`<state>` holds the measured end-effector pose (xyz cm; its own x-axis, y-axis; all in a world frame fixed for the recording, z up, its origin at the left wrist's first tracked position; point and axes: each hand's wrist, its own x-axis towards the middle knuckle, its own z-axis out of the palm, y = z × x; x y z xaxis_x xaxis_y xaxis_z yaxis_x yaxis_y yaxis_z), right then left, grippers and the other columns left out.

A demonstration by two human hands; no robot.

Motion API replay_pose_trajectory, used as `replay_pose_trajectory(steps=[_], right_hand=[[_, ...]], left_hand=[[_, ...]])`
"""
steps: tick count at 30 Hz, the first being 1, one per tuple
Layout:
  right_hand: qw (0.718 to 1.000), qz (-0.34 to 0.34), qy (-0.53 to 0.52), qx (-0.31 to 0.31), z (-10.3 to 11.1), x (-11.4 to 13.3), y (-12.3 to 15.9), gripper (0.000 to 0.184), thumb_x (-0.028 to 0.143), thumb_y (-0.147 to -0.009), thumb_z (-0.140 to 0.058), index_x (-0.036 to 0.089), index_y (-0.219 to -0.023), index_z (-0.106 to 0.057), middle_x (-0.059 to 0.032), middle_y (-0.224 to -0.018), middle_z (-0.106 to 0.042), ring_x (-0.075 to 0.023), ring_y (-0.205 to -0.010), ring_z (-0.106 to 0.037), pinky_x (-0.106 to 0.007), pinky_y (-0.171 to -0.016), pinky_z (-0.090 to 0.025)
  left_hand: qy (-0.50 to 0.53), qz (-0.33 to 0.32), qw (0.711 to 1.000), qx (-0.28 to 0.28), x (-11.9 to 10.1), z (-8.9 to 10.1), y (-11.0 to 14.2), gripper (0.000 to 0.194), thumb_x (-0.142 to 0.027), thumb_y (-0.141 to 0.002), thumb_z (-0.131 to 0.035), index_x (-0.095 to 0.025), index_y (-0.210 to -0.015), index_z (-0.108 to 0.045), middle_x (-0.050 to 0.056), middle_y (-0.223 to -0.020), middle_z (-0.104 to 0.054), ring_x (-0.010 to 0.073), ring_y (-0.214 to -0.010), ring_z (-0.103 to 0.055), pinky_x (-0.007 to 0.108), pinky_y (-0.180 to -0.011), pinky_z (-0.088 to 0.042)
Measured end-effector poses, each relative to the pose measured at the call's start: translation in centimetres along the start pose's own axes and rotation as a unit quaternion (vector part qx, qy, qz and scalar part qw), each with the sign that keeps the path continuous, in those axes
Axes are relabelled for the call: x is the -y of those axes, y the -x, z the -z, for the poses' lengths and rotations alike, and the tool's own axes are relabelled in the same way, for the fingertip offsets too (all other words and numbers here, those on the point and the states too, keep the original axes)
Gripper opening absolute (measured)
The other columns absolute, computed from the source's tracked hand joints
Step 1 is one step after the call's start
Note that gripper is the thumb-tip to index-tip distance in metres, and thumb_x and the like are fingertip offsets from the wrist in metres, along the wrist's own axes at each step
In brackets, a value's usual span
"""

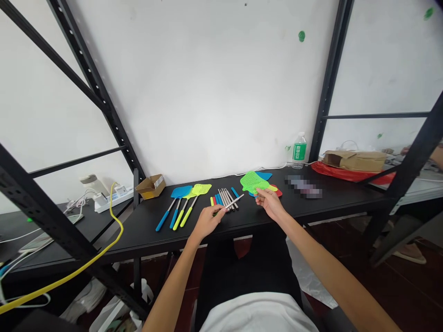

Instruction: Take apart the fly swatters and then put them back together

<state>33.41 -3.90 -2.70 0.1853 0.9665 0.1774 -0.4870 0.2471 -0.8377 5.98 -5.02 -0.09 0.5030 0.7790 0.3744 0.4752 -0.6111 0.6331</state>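
My left hand (208, 221) is closed around a fly swatter rod (236, 201), a thin silver tube slanting up to the right. A bit of green shows by the fingers, but most of the grip is hidden. My right hand (272, 204) pinches the lower edge of a green fly swatter head (254, 181), a perforated paddle, just right of the rod's tip. Behind it lie a blue head (265, 176) and a red head (278, 191). Between the hands, several metal rods (226, 198) lie beside coloured handles (217, 199). Left of them are blue swatters (181, 192) and yellow swatters (201, 189) with handles attached.
The black table (145, 226) stands against a white wall. A small cardboard box (151, 186) sits at its left end. A water bottle (299, 151) stands at the back right, near a blurred item (303, 186). A yellow cable (117, 230) hangs by the left metal frame (100, 97).
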Motion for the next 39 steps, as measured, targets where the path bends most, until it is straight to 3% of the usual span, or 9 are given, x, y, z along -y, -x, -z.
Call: replay_pose_trajectory(steps=[18,24,39], right_hand=[[1.000,0.001,0.020,0.004,-0.37,0.14,0.18,0.036,0.038,-0.062,-0.087,0.019,-0.068,-0.056,-0.0041,-0.064,-0.068,-0.0142,-0.052,-0.058,-0.027,-0.051,-0.043],[1.000,0.002,0.016,0.012,-0.31,0.28,0.27,0.027,0.033,-0.064,-0.080,0.020,-0.071,-0.058,-0.0007,-0.061,-0.063,-0.0149,-0.053,-0.058,-0.028,-0.051,-0.043],[1.000,0.017,0.020,-0.005,-0.59,0.30,0.47,0.029,0.031,-0.062,-0.080,0.020,-0.066,-0.053,0.0013,-0.059,-0.059,-0.0143,-0.052,-0.058,-0.027,-0.050,-0.042]], left_hand=[[-0.001,0.001,1.000,-0.010,0.11,-0.15,-0.10,0.048,-0.053,-0.098,-0.039,-0.019,-0.097,-0.073,-0.002,-0.057,-0.053,0.0141,-0.054,-0.048,0.024,-0.057,-0.034],[-0.012,0.001,1.000,0.003,-0.26,-0.03,-0.01,0.047,-0.053,-0.099,-0.039,-0.019,-0.096,-0.072,-0.001,-0.058,-0.055,0.0149,-0.055,-0.051,0.024,-0.057,-0.035],[-0.009,0.002,1.000,-0.004,-0.08,-0.11,-0.08,0.047,-0.053,-0.098,-0.039,-0.020,-0.095,-0.072,-0.001,-0.057,-0.056,0.0155,-0.055,-0.052,0.025,-0.058,-0.035]])
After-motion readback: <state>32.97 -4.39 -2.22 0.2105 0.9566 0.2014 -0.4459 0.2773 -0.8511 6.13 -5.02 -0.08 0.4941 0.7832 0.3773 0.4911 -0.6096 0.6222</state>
